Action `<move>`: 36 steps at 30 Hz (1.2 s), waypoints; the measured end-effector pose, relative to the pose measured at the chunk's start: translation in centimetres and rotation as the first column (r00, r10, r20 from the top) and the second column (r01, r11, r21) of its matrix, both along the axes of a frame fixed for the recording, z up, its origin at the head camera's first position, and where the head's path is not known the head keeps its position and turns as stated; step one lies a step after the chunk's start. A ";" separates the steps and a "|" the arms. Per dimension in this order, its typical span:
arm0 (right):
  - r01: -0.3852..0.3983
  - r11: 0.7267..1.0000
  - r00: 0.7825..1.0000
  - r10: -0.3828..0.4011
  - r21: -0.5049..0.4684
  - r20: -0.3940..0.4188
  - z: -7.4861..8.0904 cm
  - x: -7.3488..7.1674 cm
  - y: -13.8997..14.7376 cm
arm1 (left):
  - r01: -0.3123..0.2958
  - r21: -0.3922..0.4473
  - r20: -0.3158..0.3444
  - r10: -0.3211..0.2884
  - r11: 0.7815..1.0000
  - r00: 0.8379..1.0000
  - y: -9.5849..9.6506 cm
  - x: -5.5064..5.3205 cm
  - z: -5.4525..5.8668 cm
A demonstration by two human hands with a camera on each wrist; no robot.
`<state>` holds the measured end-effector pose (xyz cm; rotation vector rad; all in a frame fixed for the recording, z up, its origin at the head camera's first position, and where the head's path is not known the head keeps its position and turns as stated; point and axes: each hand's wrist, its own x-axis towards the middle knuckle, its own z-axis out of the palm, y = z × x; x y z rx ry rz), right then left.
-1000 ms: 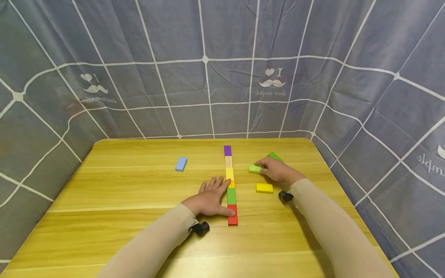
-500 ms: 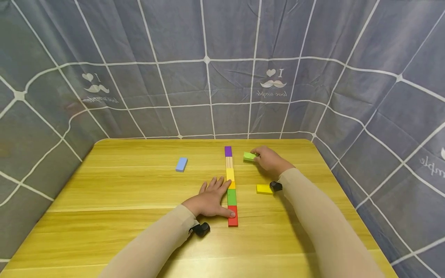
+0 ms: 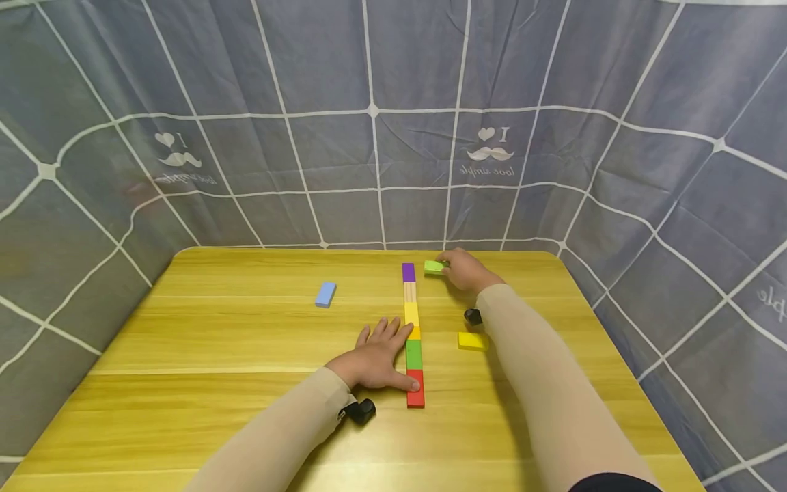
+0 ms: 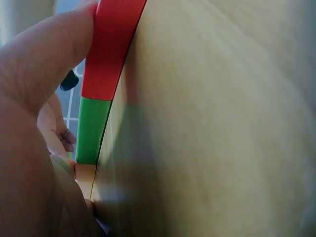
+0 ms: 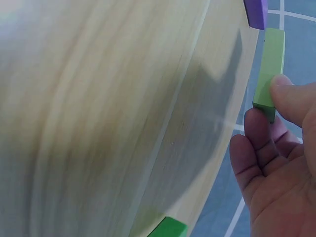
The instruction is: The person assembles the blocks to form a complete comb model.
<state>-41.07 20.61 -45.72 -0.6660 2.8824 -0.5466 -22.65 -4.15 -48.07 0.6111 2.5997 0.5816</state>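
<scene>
A straight row of blocks runs away from me: a red block [image 3: 415,396], a green block [image 3: 414,354], an orange block [image 3: 416,333], a yellow block [image 3: 411,313], a plain wood block [image 3: 410,292] and a purple block [image 3: 408,272] at the far end. My left hand [image 3: 376,359] lies spread along the row's left side, thumb on the red block and index fingertip at the orange one. My right hand [image 3: 467,271] pinches a light green block [image 5: 271,61] by one end between thumb and fingers. That block is just right of the purple block.
A blue block [image 3: 326,294] lies left of the row. A yellow block [image 3: 472,341] lies to the right, partly under the right sleeve. A darker green block [image 5: 170,228] shows in the right wrist view. Behind the wooden table [image 3: 233,335] hangs a grey curtain [image 3: 332,150].
My right hand has carried the light green block away from me and leftward, toward the purple end of the row. The left hand keeps its place on the row.
</scene>
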 end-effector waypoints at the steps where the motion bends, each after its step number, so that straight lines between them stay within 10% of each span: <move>1: 0.003 1.000 1.000 -0.003 -0.002 0.006 0.0 -0.1 -0.1 | 0.001 0.000 0.001 -0.001 1.000 1.000 0.0 0.0 0.0; 36: 0.099 0.990 0.987 -0.085 -0.103 0.133 -2.4 -1.7 -0.6 | -0.005 0.010 0.012 0.005 1.000 1.000 0.0 0.1 0.0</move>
